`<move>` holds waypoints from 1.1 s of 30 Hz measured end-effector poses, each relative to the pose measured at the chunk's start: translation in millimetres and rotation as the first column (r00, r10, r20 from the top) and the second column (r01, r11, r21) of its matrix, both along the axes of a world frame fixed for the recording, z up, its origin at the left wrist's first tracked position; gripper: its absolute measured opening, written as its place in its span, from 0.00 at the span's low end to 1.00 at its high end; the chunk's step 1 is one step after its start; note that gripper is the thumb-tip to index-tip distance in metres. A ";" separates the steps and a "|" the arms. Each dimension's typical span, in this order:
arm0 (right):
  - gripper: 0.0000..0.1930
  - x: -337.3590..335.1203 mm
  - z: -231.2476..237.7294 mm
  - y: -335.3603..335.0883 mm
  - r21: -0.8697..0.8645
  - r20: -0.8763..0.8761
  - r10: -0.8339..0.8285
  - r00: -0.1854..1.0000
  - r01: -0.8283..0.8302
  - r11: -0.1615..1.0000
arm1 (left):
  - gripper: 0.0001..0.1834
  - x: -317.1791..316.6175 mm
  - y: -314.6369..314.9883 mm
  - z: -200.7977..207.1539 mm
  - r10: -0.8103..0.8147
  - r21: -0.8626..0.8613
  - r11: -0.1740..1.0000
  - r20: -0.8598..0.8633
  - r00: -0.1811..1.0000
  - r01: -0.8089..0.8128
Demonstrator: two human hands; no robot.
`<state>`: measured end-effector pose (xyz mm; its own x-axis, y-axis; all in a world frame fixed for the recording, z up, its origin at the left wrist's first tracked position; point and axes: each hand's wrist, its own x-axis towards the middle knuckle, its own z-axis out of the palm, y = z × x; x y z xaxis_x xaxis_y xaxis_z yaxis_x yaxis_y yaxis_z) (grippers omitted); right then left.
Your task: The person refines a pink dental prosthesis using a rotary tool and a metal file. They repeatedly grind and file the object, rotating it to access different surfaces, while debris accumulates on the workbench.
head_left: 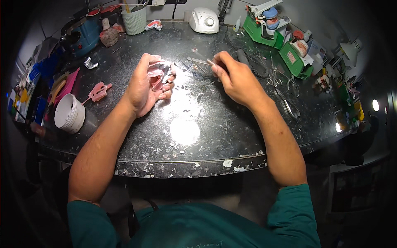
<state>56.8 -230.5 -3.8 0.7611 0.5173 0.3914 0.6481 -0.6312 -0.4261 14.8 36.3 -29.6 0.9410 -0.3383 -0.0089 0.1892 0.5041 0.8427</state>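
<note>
Pink-and-grey dental piece (156, 72) sits raised above the desk (225, 128) in our left hand (144, 89), its fingers (167, 87) curled around it and partly covering it. Our right hand (237, 78), apart from the piece, pinches a slim metal tool (199, 61) between narrowed fingers that hide its handle. Black and scuffed, the desk curves before us, flecked with pale flakes (228, 163) under lamp glare (185, 131); the room darkens at both sides, a pale wall (176, 11) behind. At left, a white tub (78, 118) stands near a loose pink piece (98, 91); farther back are a blue machine (84, 37), a woven cup (134, 21) and a white box with a dial (202, 21). At right, metal hand tools (291, 107) lie nearer us than two green bins (253, 30).
</note>
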 end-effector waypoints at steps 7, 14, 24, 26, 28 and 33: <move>0.12 -28.2 4.3 18.2 -0.180 0.257 0.154 0.954 -0.109 0.978 | 0.27 -4.1 -17.0 4.8 0.151 0.079 0.986 -0.009 0.989 -0.150; 0.13 -34.7 -0.6 25.8 -0.189 0.213 0.058 0.975 -0.017 0.982 | 0.27 -5.4 -19.0 2.4 0.179 0.110 0.977 0.031 0.983 -0.182; 0.09 -45.2 -6.6 36.0 -0.288 0.363 0.051 0.931 0.060 0.956 | 0.24 -7.7 -24.2 1.7 0.173 0.155 0.972 0.024 0.985 -0.175; 0.09 -48.3 -9.5 39.4 -0.310 0.342 0.047 0.939 0.065 0.948 | 0.23 -6.9 -24.7 1.3 0.195 0.199 0.961 -0.002 0.981 -0.191; 0.09 -51.5 -6.5 41.5 -0.343 0.294 0.034 0.955 0.072 0.937 | 0.22 -6.1 -23.9 1.4 0.196 0.227 0.956 -0.021 0.980 -0.186; 0.12 -56.4 3.2 40.2 -0.369 0.167 0.008 0.986 0.054 0.928 | 0.22 -7.3 -26.8 1.9 0.175 0.258 0.952 -0.015 0.984 -0.165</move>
<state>0.4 -190.3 -0.6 0.7167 0.6323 0.2941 0.6719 -0.7390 -0.0487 7.5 9.5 -27.7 0.9817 -0.1552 -0.1102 0.1533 0.3011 0.9412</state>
